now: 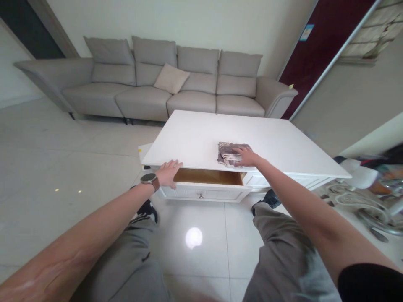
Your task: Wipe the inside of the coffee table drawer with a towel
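Note:
A white coffee table [195, 130] stands before me with its front drawer [208, 193] pulled out; the part of its inside that shows is bare wood. My left hand [169, 172] rests at the drawer's left corner, fingers spread against the tabletop edge and thumb lower down by the drawer front. On the tabletop lies a folded grey-brown patterned cloth [225, 152] with a pale border. My right hand [246, 156] is on the cloth's right part, its fingers stretched out over it and the thumb apart near the front edge.
A long grey sofa [145, 98] with a beige cushion [171, 78] stands behind the table. My feet are on either side of the drawer on the tiled floor [201, 251]. Coiled hoses or cables [362, 197] and blurred clutter lie at the right.

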Demonstrator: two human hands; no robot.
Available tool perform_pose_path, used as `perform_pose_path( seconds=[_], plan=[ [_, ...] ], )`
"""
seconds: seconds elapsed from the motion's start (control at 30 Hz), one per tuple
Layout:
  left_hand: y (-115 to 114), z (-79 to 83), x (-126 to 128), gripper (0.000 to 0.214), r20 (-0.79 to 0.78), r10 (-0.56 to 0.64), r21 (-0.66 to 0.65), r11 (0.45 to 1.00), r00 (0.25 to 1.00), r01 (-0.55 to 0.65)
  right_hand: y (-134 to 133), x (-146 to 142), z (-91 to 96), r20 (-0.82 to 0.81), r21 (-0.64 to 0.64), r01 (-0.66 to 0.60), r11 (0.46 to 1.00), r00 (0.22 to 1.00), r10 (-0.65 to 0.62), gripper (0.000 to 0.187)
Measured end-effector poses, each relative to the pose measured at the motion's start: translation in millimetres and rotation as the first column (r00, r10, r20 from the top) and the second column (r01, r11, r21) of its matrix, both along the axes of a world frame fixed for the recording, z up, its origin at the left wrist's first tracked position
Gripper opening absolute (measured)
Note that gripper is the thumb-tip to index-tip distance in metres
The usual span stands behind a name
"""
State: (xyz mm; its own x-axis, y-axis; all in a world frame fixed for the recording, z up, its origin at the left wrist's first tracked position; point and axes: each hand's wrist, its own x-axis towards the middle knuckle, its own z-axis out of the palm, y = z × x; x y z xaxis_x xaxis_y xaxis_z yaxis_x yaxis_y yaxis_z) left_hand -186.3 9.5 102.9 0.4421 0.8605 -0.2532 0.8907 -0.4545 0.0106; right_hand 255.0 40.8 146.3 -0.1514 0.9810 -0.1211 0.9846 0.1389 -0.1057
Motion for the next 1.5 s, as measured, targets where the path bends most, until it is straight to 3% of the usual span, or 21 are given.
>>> perform_pose_path(
  seconds=[0.07,0.13,0.3,0.47,0.63,0.83,1.2,1.5],
  plan=[
    [1.4,-8.0,1.1,0.145,-0.023,0.003,0.000,1.000,1.000,-0.003,-5.0,-7.1,-18.3,0.079,-0.053,0.012,0.999,0.997,-0.008,0.114],
    [4.1,-13.8,4.5,0.152,-0.039,0.011,0.018,1.000,0.999,-0.010,-11.7,-7.1,-29.1,0.100,-0.028,-0.003,1.000,0.995,0.005,0.114],
    [13.1,-12.4,9.3,0.155,-0.062,-0.031,0.050,0.998,0.998,0.035,-22.8,-3.2,-25.8,0.131,0.048,-0.102,0.994,0.987,0.095,0.102],
    [17.1,-10.6,4.2,0.135,-0.014,-0.031,0.098,0.995,0.999,0.032,-33.4,-3.5,-18.6,0.197,0.147,-0.166,0.975,0.971,0.135,0.096],
    [19.4,-13.2,7.6,0.101,0.034,0.011,0.167,0.986,0.999,-0.016,-48.3,-5.5,-35.7,0.235,0.172,-0.333,0.927,0.928,0.289,0.118],
    [18.6,-15.8,13.1,0.098,0.019,0.035,0.174,0.984,0.999,-0.038,-52.2,-16.0,-60.3,0.319,0.207,-0.336,0.919,0.911,0.261,0.121],
    [19.1,-19.8,28.7,0.097,-0.046,0.086,0.201,0.977,0.995,-0.075,-47.6,-21.0,-57.1,0.308,0.278,-0.290,0.916,0.930,0.201,0.113],
    [20.8,-21.2,34.5,0.077,-0.035,0.108,0.249,0.964,0.993,-0.096,-46.4,-20.9,-60.9,0.296,0.311,-0.277,0.909,0.937,0.184,0.105]
  ],
)
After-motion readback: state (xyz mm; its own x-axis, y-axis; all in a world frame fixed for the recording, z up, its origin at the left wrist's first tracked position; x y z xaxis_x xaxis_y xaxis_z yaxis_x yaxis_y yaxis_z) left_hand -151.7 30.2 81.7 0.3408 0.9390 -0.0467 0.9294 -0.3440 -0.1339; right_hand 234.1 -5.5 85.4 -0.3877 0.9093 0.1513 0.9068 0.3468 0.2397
